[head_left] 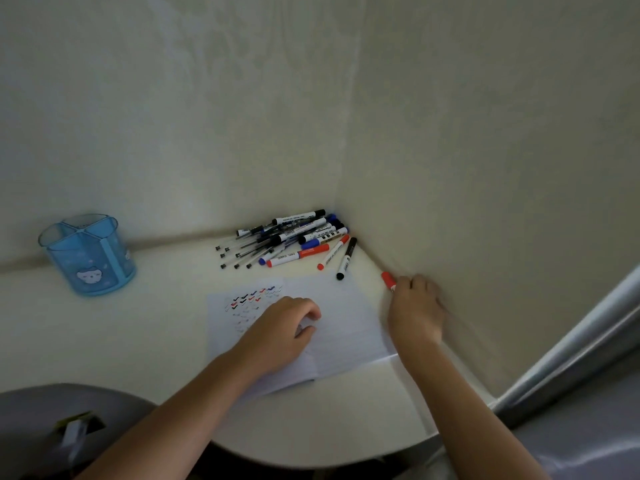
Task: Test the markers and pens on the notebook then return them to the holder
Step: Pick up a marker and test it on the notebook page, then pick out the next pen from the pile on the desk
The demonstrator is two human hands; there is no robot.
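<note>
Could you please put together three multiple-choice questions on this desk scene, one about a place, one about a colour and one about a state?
1. Where does the blue holder stand relative to the notebook?
A. to its left, apart from it
B. on top of it
C. to its right

2. What colour is the marker held in the right hand?
A. black
B. red
C. blue

3. In what state is the notebook?
A. shut
B. open, with test marks on its left page
C. open, with both pages blank

Answers:
1 A, the holder stands well to the left of the pages and touches nothing on them.
2 B, a red end sticks out beyond the fingers.
3 B, coloured ticks show just beyond the left hand, which rests on the page.
</note>
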